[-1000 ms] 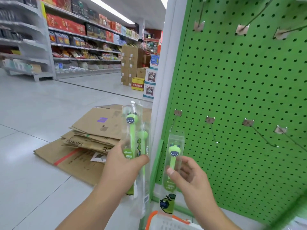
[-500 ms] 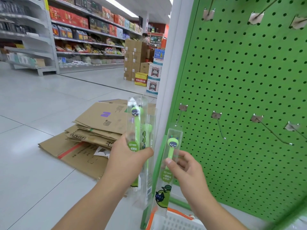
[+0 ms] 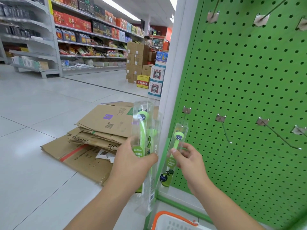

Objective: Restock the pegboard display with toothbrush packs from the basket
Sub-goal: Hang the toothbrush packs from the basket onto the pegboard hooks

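Right at the pegboard's (image 3: 249, 80) lower-left hook (image 3: 185, 113), a single toothbrush pack (image 3: 176, 151) stands upright, its clear top touching or just beside the hook's wire; whether the hang-hole is on the wire cannot be told. The right hand (image 3: 187, 161) pinches this pack at mid-length, thumb in front and fingers curled behind, so its grip is clamped on the pack. The left hand (image 3: 132, 163) holds a bundle of toothbrush packs (image 3: 144, 138) upright just to the left, fingers wrapped around them, its grip closed on the bundle. Below the hands, the white basket (image 3: 174, 221) with an orange rim shows at the bottom edge. Other bare hooks (image 3: 224, 128) jut from the green board to the right. On the floor (image 3: 41, 122) to the left lies a stack of flattened cardboard boxes (image 3: 99, 133), with stocked store shelves (image 3: 83, 39) well behind.
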